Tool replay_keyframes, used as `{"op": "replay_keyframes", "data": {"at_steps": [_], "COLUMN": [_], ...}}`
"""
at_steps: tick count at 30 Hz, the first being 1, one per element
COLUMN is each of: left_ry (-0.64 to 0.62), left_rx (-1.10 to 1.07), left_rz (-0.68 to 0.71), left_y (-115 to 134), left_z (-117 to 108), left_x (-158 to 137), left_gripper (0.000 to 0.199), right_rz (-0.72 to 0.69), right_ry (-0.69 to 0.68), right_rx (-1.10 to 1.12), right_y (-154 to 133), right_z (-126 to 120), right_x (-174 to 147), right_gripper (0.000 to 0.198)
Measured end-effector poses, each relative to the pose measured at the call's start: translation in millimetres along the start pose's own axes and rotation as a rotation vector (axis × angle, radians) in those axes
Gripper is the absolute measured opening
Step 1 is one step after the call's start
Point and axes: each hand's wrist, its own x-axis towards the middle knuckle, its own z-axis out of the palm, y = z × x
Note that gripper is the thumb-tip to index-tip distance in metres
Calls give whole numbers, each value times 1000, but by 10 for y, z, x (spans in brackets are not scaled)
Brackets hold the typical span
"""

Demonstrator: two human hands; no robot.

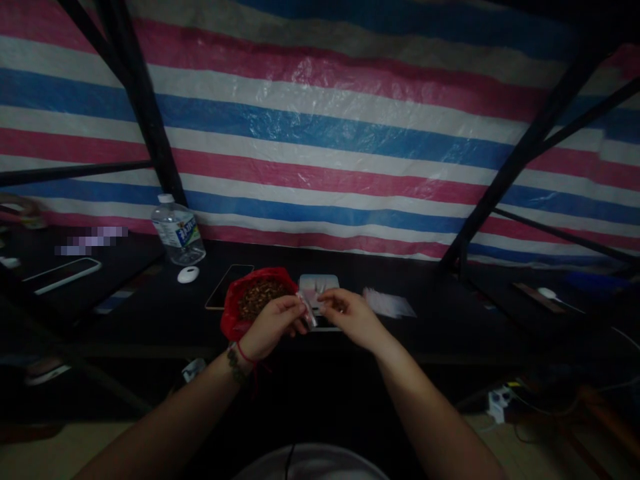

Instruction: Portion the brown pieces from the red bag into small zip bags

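My left hand (280, 320) pinches a small clear plastic bag (309, 312) between thumb and fingers. Close to the bag's right side, my right hand (350, 315) has its fingers curled together; what lies between them is too small to make out. Under both hands sits a flat pale device (319, 280) like a small scale, partly covered by them. A red plastic bag (233, 313), open at the top and full of small brown pieces (260, 295), stands just left of my left hand. Several flat clear bags (389, 304) lie to the right of my right hand.
A phone (220, 288) lies partly behind the red bag. Further left are a white mouse-like object (188, 274) and a large clear bottle (179, 230). Black metal posts (145, 113) frame a striped plastic sheet (320, 153) behind the black table (425, 333).
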Motion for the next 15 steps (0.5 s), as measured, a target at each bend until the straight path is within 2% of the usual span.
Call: {"op": "replay_keyframes", "data": {"at_steps": [3,5,11,15], "left_ry": [-23,-46,-53,-62], "left_rx": [124,199,309,362], "left_rz": [42,85,78,74], "left_y": [-22,-48,-77,-79], "left_z": [34,46,66,71], "left_x": [-21,-31,-59,-63], "left_gripper": [33,33,31,29], "right_rz": [-31,-44,-40,-8], "right_ry": [-134,-177,-176,-218], "right_rx": [-126,-193,-206,-161], "right_y": [-136,-159,-53,-2], "right_z": [110,154,198,170], "right_x": [-137,-180,-172,-136], "right_gripper": [24,23,17,21]}}
